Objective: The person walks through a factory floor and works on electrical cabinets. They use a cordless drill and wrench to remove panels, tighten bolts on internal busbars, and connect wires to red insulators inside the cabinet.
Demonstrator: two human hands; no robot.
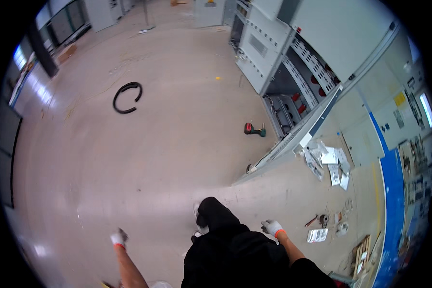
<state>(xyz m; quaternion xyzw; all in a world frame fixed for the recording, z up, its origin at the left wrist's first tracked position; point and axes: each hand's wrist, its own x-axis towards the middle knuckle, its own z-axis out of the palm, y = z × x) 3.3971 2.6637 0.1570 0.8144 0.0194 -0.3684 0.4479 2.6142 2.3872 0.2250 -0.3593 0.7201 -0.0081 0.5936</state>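
Note:
My left hand (119,237), in a white and grey work glove with an orange cuff, hangs out to my left over the floor. Its fingers look loosely apart, with nothing visible in them. On the other side, my right hand (272,228) wears the same kind of glove and is held near my hip. Its fingers are slightly bent and apart, and I see nothing in them. Neither hand touches anything. Farther ahead, a dark green cordless drill (254,129) with a red and black battery lies on the floor beside an open electrical cabinet (293,91).
The cabinet door (293,144) swings out ahead on the right. Behind it lie papers and plastic bags (332,163). Pliers (311,221), a tape roll (324,220) and a printed packet (317,235) are on the floor at right. A black corrugated hose (121,96) lies curved ahead left.

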